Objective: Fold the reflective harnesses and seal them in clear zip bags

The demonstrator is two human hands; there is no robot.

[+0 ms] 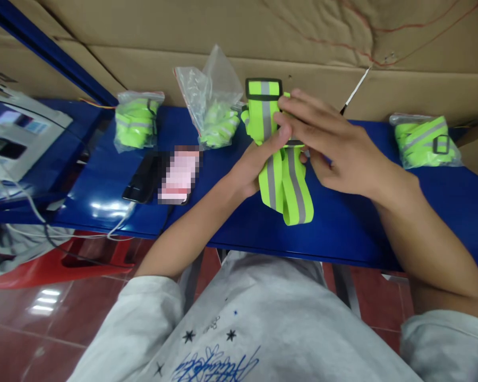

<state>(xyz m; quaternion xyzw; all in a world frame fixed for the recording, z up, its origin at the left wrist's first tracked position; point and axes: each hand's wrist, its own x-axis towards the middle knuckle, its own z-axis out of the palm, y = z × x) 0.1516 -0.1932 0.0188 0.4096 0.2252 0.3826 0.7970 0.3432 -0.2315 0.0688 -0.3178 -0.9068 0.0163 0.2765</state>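
A neon yellow reflective strap (297,185) with a grey stripe and black buckles is held above the blue table, partly folded into layers. Loops of it hang below my hands. My left hand (255,162) is closed around the strap from the left and beneath, its thumb across the front. From the right, my right hand (332,140) has its fingers stretched over the strap's upper part, touching it with the fingertips; what its thumb side grips is partly hidden. A black buckle (263,90) shows at the top of the bundle.
Bagged straps lie on the blue table (231,223): one bag (137,122) at left, an upright open bag (217,106) near centre, another bag (426,140) at right. A phone (179,175) lies beside a black device (141,178) with a white cable. Cardboard (151,63) lines the back.
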